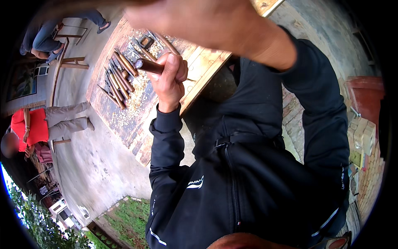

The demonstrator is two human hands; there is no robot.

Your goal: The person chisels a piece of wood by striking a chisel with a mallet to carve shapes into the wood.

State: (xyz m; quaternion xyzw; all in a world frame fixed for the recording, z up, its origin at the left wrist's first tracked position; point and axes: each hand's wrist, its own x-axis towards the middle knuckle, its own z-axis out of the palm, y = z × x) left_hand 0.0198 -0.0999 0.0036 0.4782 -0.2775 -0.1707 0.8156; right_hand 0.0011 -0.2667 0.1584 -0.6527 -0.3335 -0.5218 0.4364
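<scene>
My left hand is closed in a fist around a dark, round wooden tool handle. The handle's butt end points left, and the rest of the tool is hidden by the hand. Close to the camera at the top, my right hand is large and blurred, its fingers hidden or cut off. Several carving chisels with wooden handles lie in a row on the worktable beyond my left hand. Among more tools sits a small dark square piece with a hollow. Pale wood shavings are scattered around.
A light wooden board with drawn circles lies along the table's near side. A person in a red shirt stands at the left; another person sits at the upper left by a wooden bench. Stacked blocks are at the right.
</scene>
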